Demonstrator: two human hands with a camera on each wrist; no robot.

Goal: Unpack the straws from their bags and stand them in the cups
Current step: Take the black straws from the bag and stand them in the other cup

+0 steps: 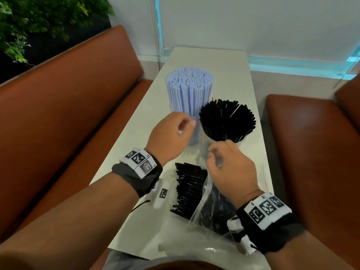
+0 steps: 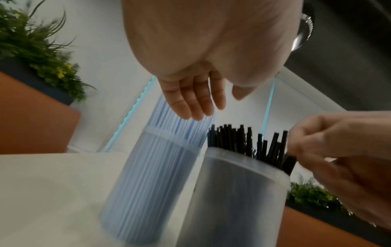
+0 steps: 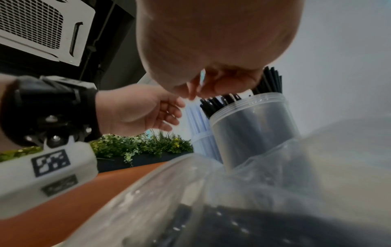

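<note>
A clear cup [image 2: 152, 175] packed with blue-and-white straws [image 1: 189, 90] stands mid-table. Right beside it, a second clear cup [image 2: 232, 192] holds fanned-out black straws [image 1: 227, 119]. My left hand [image 1: 187, 127] hovers in front of the blue straws with relaxed fingers [image 2: 196, 103] and holds nothing. My right hand [image 1: 213, 156] is just before the black cup [image 3: 251, 127], its fingers curled and pinching the top edge of a clear plastic bag [image 1: 206, 203]. More black straws show through that bag. A loose pile of black straws [image 1: 189, 190] lies on the table to the bag's left.
The narrow white table [image 1: 204, 61] runs away from me to a pale wall. Orange-brown bench seats flank it on the left [image 1: 68, 94] and right [image 1: 311, 143]. Green plants [image 1: 39, 20] stand behind the left bench. Another crumpled clear bag [image 1: 185, 248] lies at the near edge.
</note>
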